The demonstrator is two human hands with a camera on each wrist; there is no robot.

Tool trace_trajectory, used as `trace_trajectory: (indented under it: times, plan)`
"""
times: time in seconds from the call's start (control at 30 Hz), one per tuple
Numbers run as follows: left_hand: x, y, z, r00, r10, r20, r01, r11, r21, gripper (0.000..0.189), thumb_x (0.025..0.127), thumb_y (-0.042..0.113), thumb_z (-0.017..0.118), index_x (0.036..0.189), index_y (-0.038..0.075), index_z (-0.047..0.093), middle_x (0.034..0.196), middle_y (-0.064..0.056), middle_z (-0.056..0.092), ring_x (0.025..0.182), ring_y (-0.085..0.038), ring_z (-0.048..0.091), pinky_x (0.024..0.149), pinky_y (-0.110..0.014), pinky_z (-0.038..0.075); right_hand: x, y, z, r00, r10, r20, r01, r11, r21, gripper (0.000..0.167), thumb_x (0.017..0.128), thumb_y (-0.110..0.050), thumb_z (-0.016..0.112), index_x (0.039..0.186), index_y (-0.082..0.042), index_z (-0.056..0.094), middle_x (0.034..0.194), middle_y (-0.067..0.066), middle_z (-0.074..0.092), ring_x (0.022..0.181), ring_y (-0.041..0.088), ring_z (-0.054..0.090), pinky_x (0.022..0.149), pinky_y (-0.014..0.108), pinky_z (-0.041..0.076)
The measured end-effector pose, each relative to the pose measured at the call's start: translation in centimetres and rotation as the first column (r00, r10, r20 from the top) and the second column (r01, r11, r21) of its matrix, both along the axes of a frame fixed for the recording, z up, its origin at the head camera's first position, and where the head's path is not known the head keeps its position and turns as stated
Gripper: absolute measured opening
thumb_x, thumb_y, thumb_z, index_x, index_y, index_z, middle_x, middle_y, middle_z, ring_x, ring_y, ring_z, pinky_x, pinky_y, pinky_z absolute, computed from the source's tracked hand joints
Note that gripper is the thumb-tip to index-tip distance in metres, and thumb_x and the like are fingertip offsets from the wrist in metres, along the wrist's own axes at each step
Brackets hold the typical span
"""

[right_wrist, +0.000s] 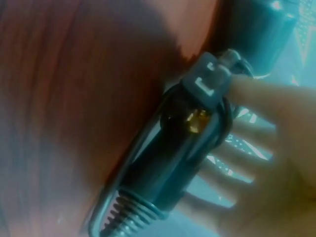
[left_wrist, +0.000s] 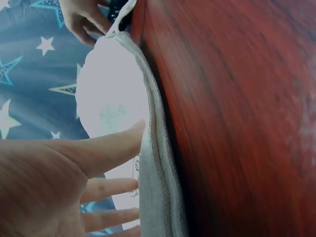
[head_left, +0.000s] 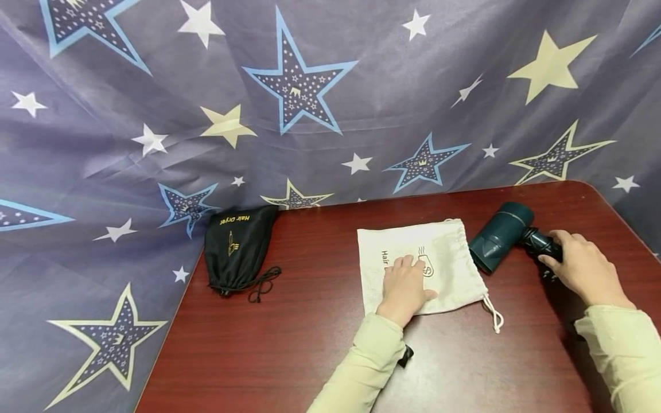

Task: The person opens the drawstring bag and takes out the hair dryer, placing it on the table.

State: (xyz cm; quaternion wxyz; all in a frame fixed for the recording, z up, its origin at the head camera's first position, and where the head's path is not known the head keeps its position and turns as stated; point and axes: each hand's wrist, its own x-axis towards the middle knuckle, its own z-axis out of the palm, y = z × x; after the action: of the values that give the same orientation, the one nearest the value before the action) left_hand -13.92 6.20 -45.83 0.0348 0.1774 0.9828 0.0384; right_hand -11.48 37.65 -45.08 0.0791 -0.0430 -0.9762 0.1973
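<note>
Flat on the table lies a white drawstring pouch (head_left: 451, 252) printed with "Hair" and a dryer drawing. My left hand (head_left: 405, 287) rests on it, fingers spread; in the left wrist view the thumb and fingertips touch the cloth of the pouch (left_wrist: 118, 84). To the right is a dark green hair dryer (head_left: 501, 236), its barrel beside the pouch's drawstring end. My right hand (head_left: 586, 267) grips its handle. The right wrist view shows the cord wound along the handle (right_wrist: 168, 153) and the plug (right_wrist: 205, 81) tucked near the thumb.
A black drawstring pouch (head_left: 240, 246) marked "Hair Dryer" lies at the table's far left edge, its cord loose on the wood. Behind the reddish-brown table (head_left: 248, 355) hangs a star-patterned cloth (head_left: 320, 160), which also runs down the left side.
</note>
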Motion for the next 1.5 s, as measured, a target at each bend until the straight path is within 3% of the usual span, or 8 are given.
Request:
trace_trajectory:
  times: [0.13, 0.23, 0.37, 0.53, 0.8, 1.27, 1.5]
  plan:
    - [0.4, 0.2, 0.1, 0.999, 0.041, -0.027, -0.04, 0.999, 0.034, 0.06, 0.082, 0.065, 0.066, 0.122, 0.021, 0.067, 0.123, 0.001, 0.061, 0.117, -0.018, 0.055, 0.093, -0.033, 0.046, 0.2, 0.0, 0.0, 1.0, 0.016, -0.007, -0.016, 1.0, -0.005, 0.055, 0.083, -0.006, 0.071, 0.129, 0.009, 0.044, 0.113, 0.041, 0.047, 0.101, 0.062, 0.042, 0.075, 0.075, 0.037]
    - [0.6, 0.1, 0.3, 0.997, 0.076, -0.026, -0.075, 0.997, 0.03, 0.06, 0.084, 0.068, 0.062, 0.122, 0.021, 0.067, 0.121, 0.001, 0.06, 0.117, -0.018, 0.053, 0.092, -0.033, 0.045, 0.1, 0.0, 0.1, 1.0, 0.014, -0.002, -0.014, 1.0, 0.008, 0.051, 0.082, -0.002, 0.069, 0.128, 0.007, 0.047, 0.113, 0.04, 0.049, 0.097, 0.062, 0.047, 0.072, 0.074, 0.039]
    - [0.6, -0.3, 0.1, 0.995, 0.102, 0.003, -0.102, 0.995, -0.002, 0.062, 0.083, 0.066, 0.065, 0.125, 0.021, 0.065, 0.124, 0.0, 0.059, 0.119, -0.018, 0.051, 0.094, -0.033, 0.044, 0.1, 0.1, 0.2, 1.0, 0.004, 0.001, -0.004, 1.0, 0.018, 0.044, 0.082, 0.001, 0.068, 0.123, 0.004, 0.052, 0.11, 0.037, 0.054, 0.091, 0.06, 0.053, 0.066, 0.073, 0.041]
    - [0.6, -0.7, -0.3, 0.995, 0.095, 0.008, -0.095, 0.995, -0.019, 0.062, 0.081, 0.062, 0.07, 0.127, 0.022, 0.063, 0.131, -0.001, 0.056, 0.125, -0.019, 0.049, 0.097, -0.034, 0.043, -0.2, 0.5, 0.4, 1.0, 0.0, 0.004, 0.0, 1.0, 0.017, 0.042, 0.082, 0.0, 0.069, 0.122, 0.003, 0.054, 0.111, 0.038, 0.055, 0.091, 0.062, 0.054, 0.064, 0.072, 0.041]
    - [0.5, -0.8, -0.5, 0.997, 0.083, 0.001, -0.083, 0.996, -0.031, 0.063, 0.082, 0.063, 0.068, 0.13, 0.024, 0.062, 0.134, 0.001, 0.054, 0.127, -0.018, 0.047, 0.099, -0.034, 0.042, -0.5, 0.7, 0.4, 0.999, -0.049, -0.009, 0.049, 0.998, 0.028, 0.041, 0.085, -0.002, 0.069, 0.122, 0.004, 0.055, 0.111, 0.041, 0.055, 0.088, 0.064, 0.053, 0.062, 0.072, 0.041]
    - [0.7, -0.9, -0.3, 0.998, 0.066, 0.002, -0.065, 0.995, -0.08, 0.066, 0.08, 0.066, 0.067, 0.133, 0.026, 0.059, 0.136, 0.002, 0.054, 0.126, -0.017, 0.049, 0.096, -0.033, 0.044, -1.0, 0.2, 0.9, 0.994, -0.105, 0.036, 0.103, 0.994, 0.045, 0.044, 0.089, -0.008, 0.068, 0.127, 0.003, 0.05, 0.111, 0.041, 0.051, 0.092, 0.065, 0.051, 0.064, 0.075, 0.041]
    - [0.9, -1.5, -0.4, 0.999, 0.033, -0.004, -0.033, 0.998, -0.059, 0.066, 0.08, 0.064, 0.07, 0.133, 0.026, 0.06, 0.138, 0.002, 0.054, 0.128, -0.017, 0.048, 0.097, -0.033, 0.043, -1.3, -0.3, 0.9, 0.993, -0.115, 0.029, 0.113, 0.993, 0.039, 0.042, 0.09, -0.011, 0.069, 0.125, 0.004, 0.051, 0.108, 0.042, 0.052, 0.092, 0.065, 0.051, 0.064, 0.075, 0.04]
